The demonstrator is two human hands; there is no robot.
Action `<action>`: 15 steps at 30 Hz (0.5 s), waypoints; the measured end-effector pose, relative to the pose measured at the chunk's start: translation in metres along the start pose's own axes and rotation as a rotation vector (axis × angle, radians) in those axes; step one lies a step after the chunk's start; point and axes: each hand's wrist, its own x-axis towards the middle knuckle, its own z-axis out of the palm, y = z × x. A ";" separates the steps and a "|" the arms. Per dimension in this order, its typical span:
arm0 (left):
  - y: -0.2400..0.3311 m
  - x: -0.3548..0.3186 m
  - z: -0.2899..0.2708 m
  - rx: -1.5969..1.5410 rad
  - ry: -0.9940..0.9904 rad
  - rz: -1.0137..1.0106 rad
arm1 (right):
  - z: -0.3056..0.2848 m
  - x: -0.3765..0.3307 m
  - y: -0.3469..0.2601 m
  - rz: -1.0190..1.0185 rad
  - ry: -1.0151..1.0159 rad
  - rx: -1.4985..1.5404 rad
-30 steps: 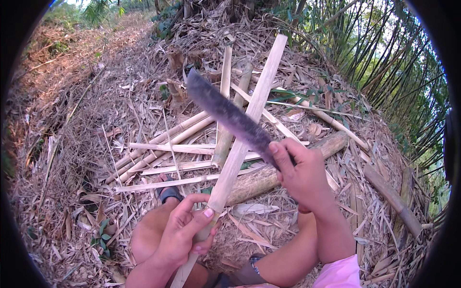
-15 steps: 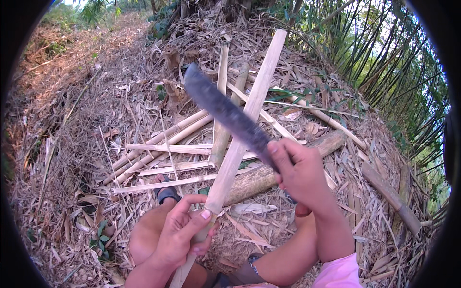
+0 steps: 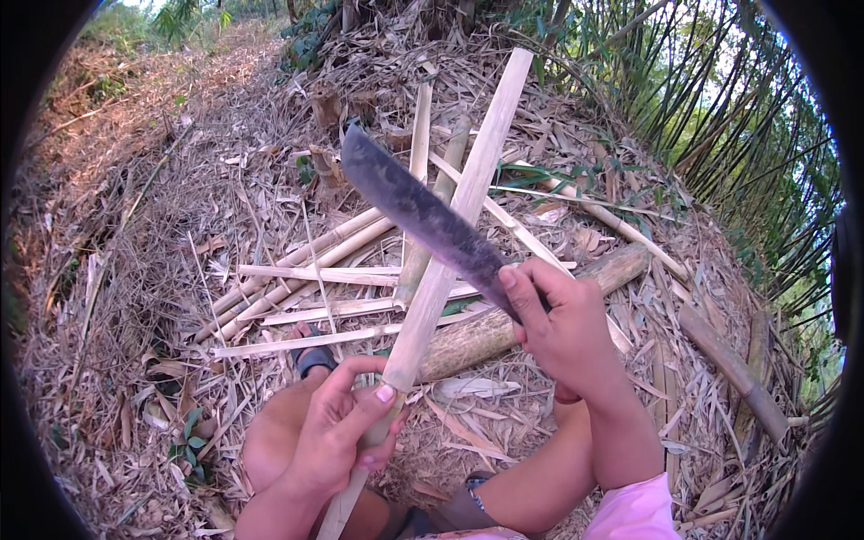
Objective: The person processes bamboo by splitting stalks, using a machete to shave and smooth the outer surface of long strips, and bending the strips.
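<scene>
My left hand (image 3: 346,423) is closed round a long, pale split bamboo strip (image 3: 434,292), its thumb lying along the strip. The strip slants from my lap up toward the far right. In my right hand (image 3: 565,328) is a machete (image 3: 418,211) with a broad, dark blade. The blade points to the far left and crosses in front of the strip; whether it touches the strip I cannot tell. My right fingers wrap the handle and hide most of it.
A thick bamboo log (image 3: 477,345) lies crosswise beyond my knees. Several split bamboo pieces (image 3: 315,313) and whole poles (image 3: 346,241) are scattered past it. Another pole (image 3: 733,371) rests at the right. Cut stumps (image 3: 326,106) stand behind, and dry leaves cover the ground.
The machete's blade has shifted slightly down and left and shows less blur. The far end of the bamboo strip has tipped a little to the left. Both hands keep their hold.
</scene>
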 end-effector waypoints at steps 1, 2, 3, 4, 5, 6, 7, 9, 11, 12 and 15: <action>0.000 -0.001 0.000 0.007 -0.003 0.004 | 0.002 -0.003 0.002 -0.025 -0.023 -0.009; 0.000 -0.001 0.000 0.016 -0.004 0.007 | 0.004 -0.006 0.003 -0.049 -0.046 -0.015; 0.000 -0.001 0.001 0.013 -0.007 0.009 | 0.005 -0.007 0.002 -0.086 -0.035 -0.013; 0.001 0.000 0.002 0.011 -0.011 0.010 | 0.006 -0.009 0.000 -0.123 -0.024 -0.011; -0.001 0.000 0.000 0.003 -0.005 0.005 | 0.011 -0.010 0.001 -0.156 -0.025 -0.006; -0.002 0.000 -0.002 0.000 0.000 0.004 | 0.012 -0.007 0.003 -0.113 -0.012 -0.012; -0.003 0.000 -0.003 -0.002 0.005 0.003 | 0.011 -0.002 0.004 -0.071 0.002 -0.018; -0.002 0.000 -0.001 -0.001 -0.003 0.015 | 0.004 0.000 0.002 -0.008 0.006 -0.021; -0.003 -0.001 -0.003 0.011 -0.009 0.019 | 0.009 -0.007 0.000 -0.129 -0.007 -0.032; -0.003 0.000 -0.002 0.008 -0.014 0.016 | 0.010 -0.009 0.000 -0.189 -0.010 -0.036; -0.004 0.000 0.000 0.027 -0.013 0.020 | 0.002 -0.002 0.005 -0.079 0.023 -0.009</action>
